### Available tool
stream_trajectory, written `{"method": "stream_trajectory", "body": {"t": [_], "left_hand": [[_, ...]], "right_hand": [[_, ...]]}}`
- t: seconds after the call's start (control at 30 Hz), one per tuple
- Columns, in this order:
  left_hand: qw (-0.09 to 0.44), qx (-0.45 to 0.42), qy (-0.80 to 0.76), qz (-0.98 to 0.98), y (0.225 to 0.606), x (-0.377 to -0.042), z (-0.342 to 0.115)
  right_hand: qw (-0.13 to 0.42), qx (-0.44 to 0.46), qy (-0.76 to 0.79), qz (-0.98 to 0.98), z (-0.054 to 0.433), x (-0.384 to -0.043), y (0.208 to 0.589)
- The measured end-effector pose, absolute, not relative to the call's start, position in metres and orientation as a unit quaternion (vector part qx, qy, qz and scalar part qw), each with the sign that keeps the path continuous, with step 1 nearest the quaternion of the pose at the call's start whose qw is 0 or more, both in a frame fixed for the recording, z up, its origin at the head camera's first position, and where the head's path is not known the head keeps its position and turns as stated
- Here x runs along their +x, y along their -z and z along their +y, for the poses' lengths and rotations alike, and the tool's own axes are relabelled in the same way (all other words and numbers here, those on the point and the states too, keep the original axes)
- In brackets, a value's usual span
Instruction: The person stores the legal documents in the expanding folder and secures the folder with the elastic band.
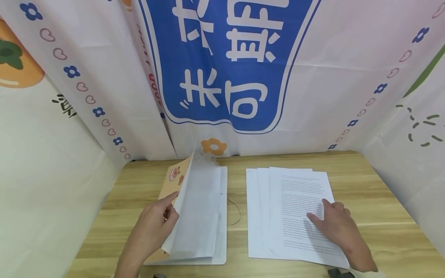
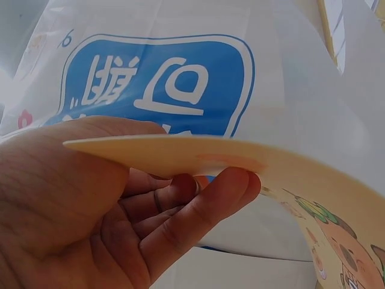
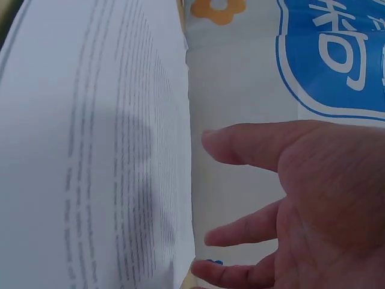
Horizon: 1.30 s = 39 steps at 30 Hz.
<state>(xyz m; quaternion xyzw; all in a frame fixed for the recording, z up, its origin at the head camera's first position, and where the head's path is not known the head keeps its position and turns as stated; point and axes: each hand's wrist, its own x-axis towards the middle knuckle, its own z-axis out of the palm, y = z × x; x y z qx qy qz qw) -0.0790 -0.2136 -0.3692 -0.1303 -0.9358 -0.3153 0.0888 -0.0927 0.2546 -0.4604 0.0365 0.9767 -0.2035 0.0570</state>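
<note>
A folder with an orange cartoon-printed cover [image 1: 170, 179] lies at the left of the table, its cover raised. My left hand [image 1: 153, 222] pinches the cover by its edge. The left wrist view shows the cover's rim [image 2: 180, 150] between thumb and fingers. Inside the folder are translucent sleeves [image 1: 198, 208], tilted up over a white back board [image 1: 223, 216]. To the right, my right hand [image 1: 338, 224] hovers at the right side of a fanned set of printed sheets [image 1: 299, 200]. In the right wrist view its fingers [image 3: 252, 226] are spread, with nothing between them.
A thin elastic loop [image 1: 239, 212] sticks out from the folder's right edge onto the wooden table [image 1: 368, 197]. White printed curtains [image 1: 313, 96] hang behind and on both sides. A small dark object [image 1: 160, 275] shows at the front edge.
</note>
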Motion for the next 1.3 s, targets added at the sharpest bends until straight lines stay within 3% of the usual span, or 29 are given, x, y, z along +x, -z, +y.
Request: {"method": "stream_trajectory", "body": {"t": [0.2, 0.53, 0.93, 1.3], "left_hand": [[0.094, -0.131, 0.314, -0.936, 0.37, -0.079, -0.213], [0.09, -0.129, 0.318, -0.935, 0.371, -0.079, -0.214], [0.09, -0.133, 0.32, -0.934, 0.37, -0.079, -0.215], [0.097, -0.135, 0.319, -0.933, 0.37, -0.08, -0.214]], "right_hand": [[0.105, 0.09, 0.196, 0.971, 0.269, -0.087, 0.466], [0.137, 0.098, 0.187, 0.968, 0.272, -0.082, 0.468], [0.117, 0.095, 0.187, 0.971, 0.279, -0.082, 0.47], [0.139, 0.102, 0.248, 0.953, 0.294, -0.086, 0.473]]}}
